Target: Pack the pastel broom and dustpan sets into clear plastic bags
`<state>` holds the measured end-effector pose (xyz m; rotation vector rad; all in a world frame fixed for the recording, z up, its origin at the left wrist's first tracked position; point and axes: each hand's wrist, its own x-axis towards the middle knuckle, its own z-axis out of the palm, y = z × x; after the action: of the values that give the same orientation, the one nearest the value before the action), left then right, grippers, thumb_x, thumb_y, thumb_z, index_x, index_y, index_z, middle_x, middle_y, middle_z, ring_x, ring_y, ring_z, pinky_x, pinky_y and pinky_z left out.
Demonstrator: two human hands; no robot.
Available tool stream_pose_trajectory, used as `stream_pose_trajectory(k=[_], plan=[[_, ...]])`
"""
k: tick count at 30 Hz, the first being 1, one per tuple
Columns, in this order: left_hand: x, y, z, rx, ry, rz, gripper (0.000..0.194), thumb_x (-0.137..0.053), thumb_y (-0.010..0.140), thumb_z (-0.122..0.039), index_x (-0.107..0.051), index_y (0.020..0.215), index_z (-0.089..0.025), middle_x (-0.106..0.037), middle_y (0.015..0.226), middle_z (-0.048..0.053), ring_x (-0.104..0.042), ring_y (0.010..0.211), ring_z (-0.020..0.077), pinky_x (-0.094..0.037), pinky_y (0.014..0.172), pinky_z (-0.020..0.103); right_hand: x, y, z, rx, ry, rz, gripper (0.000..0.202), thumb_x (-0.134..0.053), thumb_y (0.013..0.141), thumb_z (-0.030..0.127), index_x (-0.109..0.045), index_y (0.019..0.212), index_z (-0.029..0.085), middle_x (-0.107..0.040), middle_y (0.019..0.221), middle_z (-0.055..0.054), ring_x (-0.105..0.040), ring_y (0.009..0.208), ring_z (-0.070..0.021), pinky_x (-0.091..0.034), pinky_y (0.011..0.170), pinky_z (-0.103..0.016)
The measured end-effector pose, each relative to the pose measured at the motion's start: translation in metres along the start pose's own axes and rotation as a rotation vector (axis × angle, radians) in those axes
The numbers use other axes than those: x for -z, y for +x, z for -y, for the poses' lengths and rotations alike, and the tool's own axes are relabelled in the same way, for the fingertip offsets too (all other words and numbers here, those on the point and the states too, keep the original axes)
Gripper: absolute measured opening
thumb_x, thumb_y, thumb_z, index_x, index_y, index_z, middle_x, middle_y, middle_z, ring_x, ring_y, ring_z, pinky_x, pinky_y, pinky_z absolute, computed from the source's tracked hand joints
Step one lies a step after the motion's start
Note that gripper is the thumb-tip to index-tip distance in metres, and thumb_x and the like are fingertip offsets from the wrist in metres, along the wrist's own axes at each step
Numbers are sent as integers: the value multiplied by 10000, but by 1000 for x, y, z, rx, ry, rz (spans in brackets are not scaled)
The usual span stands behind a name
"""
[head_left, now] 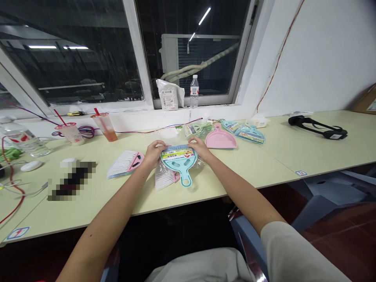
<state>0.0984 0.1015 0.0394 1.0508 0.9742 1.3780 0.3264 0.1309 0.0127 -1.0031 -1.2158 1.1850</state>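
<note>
A light-blue dustpan with a colourful label and a blue brush behind it is held up above the table in clear plastic wrap. My left hand grips its upper left edge, fingers closed. At the upper right edge, my right hand pinches the same dustpan set. Partly hidden beneath it lies a white-bristled brush with a pink handle. Left of my hands rest more pink-handled brushes. Just beyond my right hand sits a pink dustpan.
Wrapped blue dustpan sets and a green one lie at the back. Two drink cups with red straws, cables and a large bottle stand left. A black headset is right. A water bottle occupies the sill.
</note>
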Motion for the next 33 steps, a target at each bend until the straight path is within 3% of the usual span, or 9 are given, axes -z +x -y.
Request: stream_pose_trajectory(k=[6, 13, 20, 25, 29, 33], plan=[[5, 7, 4, -20, -1, -8, 251, -809, 614, -196, -653, 810, -187, -725, 790, 65, -698, 697, 226, -518, 568, 284, -2, 3, -3, -15, 94, 2, 283, -646, 632, 234, -631, 914, 256, -598, 680, 54, -568, 603, -163, -455, 565, -263], [6, 7, 11, -113, 16, 20, 218, -807, 622, -177, -597, 678, -171, -747, 1109, 136, -685, 843, 211, -487, 627, 257, 0, 4, -11, 99, 16, -55, 254, -676, 619, 244, -448, 729, 249, -485, 646, 63, -498, 620, -152, -391, 571, -230], [7, 7, 6, -307, 175, 54, 178, -820, 705, -195, -644, 723, -201, -736, 955, 77, -674, 988, 219, -522, 819, 296, 0, 11, -19, 80, 13, -58, 301, -677, 620, 296, -388, 684, 242, -448, 655, 54, -498, 666, -154, -398, 616, -241], [9, 1, -3, -348, 322, 139, 208, -834, 742, -252, -750, 928, -214, -760, 911, 83, -699, 998, 256, -537, 891, 336, 6, 18, -20, 128, -46, -120, 322, -654, 613, 249, -333, 629, 235, -378, 628, 55, -491, 683, -149, -365, 643, -238], [12, 0, -7, -383, 408, 177, 117, -837, 743, -281, -777, 832, -234, -780, 976, 91, -686, 1090, 303, -527, 991, 389, 11, 18, -17, 157, -144, -211, 330, -651, 633, 221, -322, 600, 231, -337, 615, 62, -391, 633, -127, -349, 647, -249], [14, -1, -12, -410, 423, 209, 102, -821, 726, -208, -778, 795, -270, -782, 1043, 63, -646, 1230, 319, -509, 1057, 412, 11, 19, -17, 158, -152, -218, 314, -638, 644, 197, -330, 595, 228, -336, 611, 62, -391, 636, -128, -342, 645, -246]])
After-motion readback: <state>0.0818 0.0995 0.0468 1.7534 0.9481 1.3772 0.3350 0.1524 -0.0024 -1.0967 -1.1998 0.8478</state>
